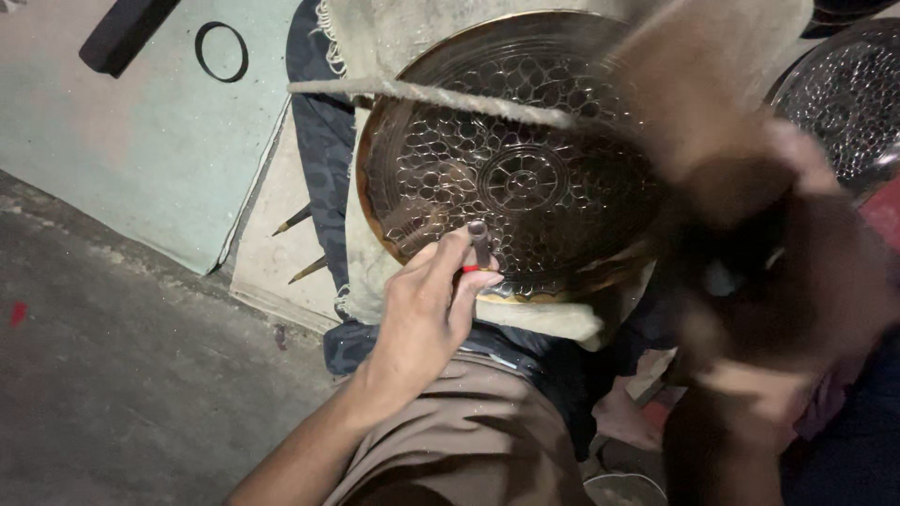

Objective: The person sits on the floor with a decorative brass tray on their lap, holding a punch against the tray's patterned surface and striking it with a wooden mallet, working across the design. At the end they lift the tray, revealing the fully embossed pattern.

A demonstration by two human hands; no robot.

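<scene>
I see my left hand [427, 305] low in the middle of the view, its fingers [441, 258] closed around a short dark metal punch with a red band [480, 248]. The punch stands nearly upright, its tip resting on the lower rim area of a large round brass-coloured plate embossed with a petal and honeycomb pattern [511, 178]. The plate lies tilted on a pale frayed cloth pad [375, 272] that sits over my lap — below it I see my brown trousers [469, 440] and a strip of dark patterned fabric [323, 141].

My right hand [750, 253] is a heavy blur on the right side of the view, overlapping the plate's right edge. It seems wrapped around something broad and brown, but the smear is too strong — I cannot tell whether those fingers are closed or what they grip.

A rough, light-coloured cord or stick [431, 96] crosses the upper part of the plate from left to right. A second embossed metal plate, darker and silvery [844, 103], shows at the upper right corner, partly cut off.

To the left, on the grey concrete floor [112, 375], lies a pale green mat [141, 141] with a thin black ring [221, 52] and a dark bar [127, 33] on it. Two pointed metal spikes [298, 244] rest beside the cloth, near the mat's edge.
</scene>
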